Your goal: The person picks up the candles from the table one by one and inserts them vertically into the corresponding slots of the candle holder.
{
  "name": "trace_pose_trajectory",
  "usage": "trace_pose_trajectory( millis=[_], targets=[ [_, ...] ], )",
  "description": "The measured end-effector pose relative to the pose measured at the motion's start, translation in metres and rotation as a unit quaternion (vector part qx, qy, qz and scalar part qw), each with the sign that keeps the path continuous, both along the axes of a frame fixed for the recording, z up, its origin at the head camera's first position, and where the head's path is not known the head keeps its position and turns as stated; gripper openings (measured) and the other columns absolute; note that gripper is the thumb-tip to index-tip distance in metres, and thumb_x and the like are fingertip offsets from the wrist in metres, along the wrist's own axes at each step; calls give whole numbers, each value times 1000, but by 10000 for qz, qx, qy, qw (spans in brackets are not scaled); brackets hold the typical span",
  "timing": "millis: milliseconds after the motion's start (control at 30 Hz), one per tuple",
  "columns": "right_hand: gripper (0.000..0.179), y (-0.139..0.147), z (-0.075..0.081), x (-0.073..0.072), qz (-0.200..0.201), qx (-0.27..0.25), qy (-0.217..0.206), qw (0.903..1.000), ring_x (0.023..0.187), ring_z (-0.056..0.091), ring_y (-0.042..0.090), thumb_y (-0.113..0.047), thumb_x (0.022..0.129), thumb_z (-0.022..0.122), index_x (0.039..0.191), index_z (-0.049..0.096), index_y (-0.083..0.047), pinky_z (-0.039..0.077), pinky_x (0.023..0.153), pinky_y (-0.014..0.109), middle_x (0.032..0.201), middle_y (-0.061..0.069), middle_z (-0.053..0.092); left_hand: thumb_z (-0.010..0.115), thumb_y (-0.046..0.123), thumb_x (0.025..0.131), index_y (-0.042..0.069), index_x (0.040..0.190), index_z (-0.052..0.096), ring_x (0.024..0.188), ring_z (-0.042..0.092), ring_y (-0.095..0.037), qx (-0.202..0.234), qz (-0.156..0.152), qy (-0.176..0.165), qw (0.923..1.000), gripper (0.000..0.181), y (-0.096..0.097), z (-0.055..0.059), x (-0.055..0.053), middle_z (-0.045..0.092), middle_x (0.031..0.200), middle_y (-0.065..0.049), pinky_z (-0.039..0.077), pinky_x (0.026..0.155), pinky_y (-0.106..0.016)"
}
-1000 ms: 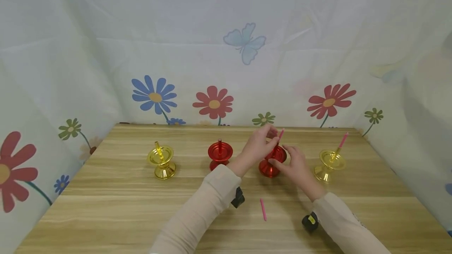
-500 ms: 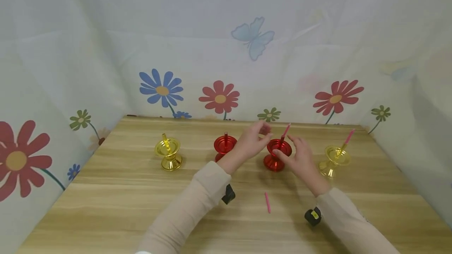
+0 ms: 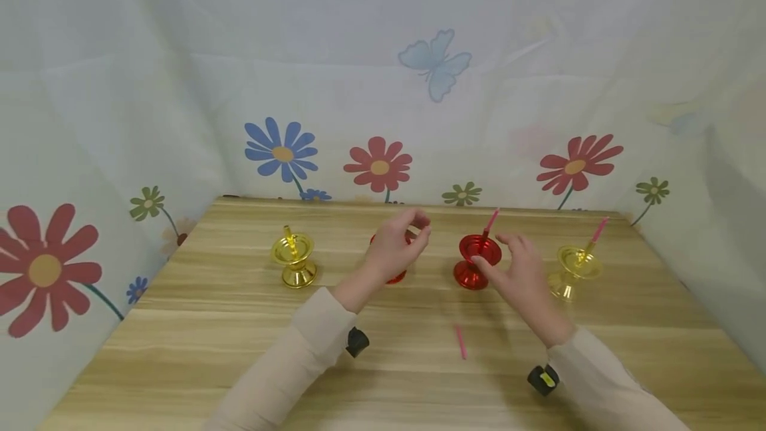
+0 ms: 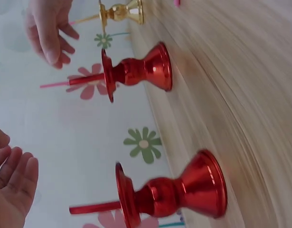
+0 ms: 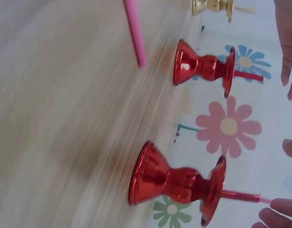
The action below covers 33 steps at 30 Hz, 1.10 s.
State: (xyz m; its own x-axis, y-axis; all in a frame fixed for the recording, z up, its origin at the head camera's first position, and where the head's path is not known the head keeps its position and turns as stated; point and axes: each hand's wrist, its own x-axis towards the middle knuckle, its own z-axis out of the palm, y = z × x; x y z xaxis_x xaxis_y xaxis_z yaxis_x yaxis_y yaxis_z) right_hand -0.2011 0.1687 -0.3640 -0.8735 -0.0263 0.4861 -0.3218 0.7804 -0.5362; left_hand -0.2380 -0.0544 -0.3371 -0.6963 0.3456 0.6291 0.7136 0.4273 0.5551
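My left hand (image 3: 397, 245), holding nothing, hovers with loosely bent fingers in front of a red candle holder (image 4: 164, 197). That holder's tube has no candle in it, and the hand covers much of it in the head view. Beside the other red candle holder (image 3: 471, 276) is my right hand (image 3: 520, 281), thumb and fingers spread apart and gripping nothing. A thin pink candle (image 3: 492, 220) stands in this holder's tube, leaning slightly in the head view. On the table nearer to me lies a loose pink candle (image 3: 460, 342).
At the left stands a gold candle holder (image 3: 299, 275) without a candle. A second gold candle holder (image 3: 564, 285), at the right, bears a pink candle (image 3: 600, 229). All stand on a wood-grain table (image 3: 239, 351) before a flowered cloth (image 3: 335, 85).
My left hand has let go of the pink candle in the right-hand red holder and moved left, to the other red holder. The right hand stays beside its holder. The head view has shifted slightly.
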Motion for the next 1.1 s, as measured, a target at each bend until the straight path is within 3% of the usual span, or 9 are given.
trace_pose_trajectory(
  millis=[133, 300, 400, 533, 633, 800, 933, 1100],
  targets=[
    [47, -5, 4, 9, 55, 234, -397, 9989, 100, 53, 38, -25, 81, 76, 110, 60, 9, 44, 84, 52, 105, 23, 61, 64, 5, 88, -1, 105, 59, 93, 62, -24, 134, 436, 240, 9987, 19, -18, -4, -1, 63, 101, -12, 57, 75, -29],
    [36, -7, 3, 17, 141, 606, -1055, 9925, 81, 59, 29, -24, 83, 73, 100, 64, 7, 51, 68, 40, 93, 18, 67, 67, 10, 86, -1, 112, 56, 103, 58, -30, 418, 920, 80, 9949, 30, -34, -15, -9, 60, 109, -14, 54, 84, -40],
    [31, -10, -1, 19, 235, 602, -1511, 9864, 73, 59, 22, -19, 82, 70, 98, 64, 7, 50, 61, 33, 88, 14, 68, 69, 13, 86, -2, 116, 54, 106, 54, -33, 600, 1090, -327, 9917, 37, -42, -22, -14, 58, 112, -16, 51, 87, -44],
    [28, -15, -6, 22, 262, 693, -1858, 9798, 70, 57, 19, -16, 79, 69, 96, 65, 6, 49, 60, 31, 82, 10, 65, 70, 20, 85, -2, 122, 49, 111, 49, -32, 694, 1288, -1161, 9824, 48, -50, -31, -19, 53, 118, -15, 48, 94, -45],
    [24, -19, -10, 25, 303, 878, -1901, 9774, 67, 53, 18, -16, 78, 69, 91, 64, 4, 46, 59, 31, 76, 6, 60, 72, 23, 84, -1, 128, 45, 117, 46, -33, 621, 1351, -1634, 9753, 57, -55, -37, -22, 49, 125, -17, 45, 99, -47],
    [14, -25, -19, 31, 448, 1097, -2013, 9723, 58, 44, 13, -14, 76, 69, 75, 59, -4, 36, 52, 26, 62, -2, 49, 74, 33, 82, 0, 136, 40, 125, 41, -34, 210, 1391, -2090, 9678, 71, -59, -44, -25, 44, 134, -19, 42, 102, -49],
    [25, -29, -25, 35, 577, 1054, -2217, 9677, 52, 34, 11, -9, 73, 67, 58, 46, -9, 25, 48, 24, 53, -5, 35, 74, 39, 81, 1, 138, 38, 127, 40, -35, -21, 1361, -2397, 9613, 78, -59, -49, -28, 42, 137, -18, 41, 102, -51],
    [29, -31, -33, 40, 658, 898, -2554, 9604, 49, 40, 10, -10, 76, 69, 56, 48, -10, 30, 45, 22, 51, -5, 43, 75, 39, 79, 0, 137, 38, 125, 41, -37, -117, 1209, -2557, 9591, 79, -59, -56, -32, 43, 137, -20, 44, 99, -52]
  ],
)
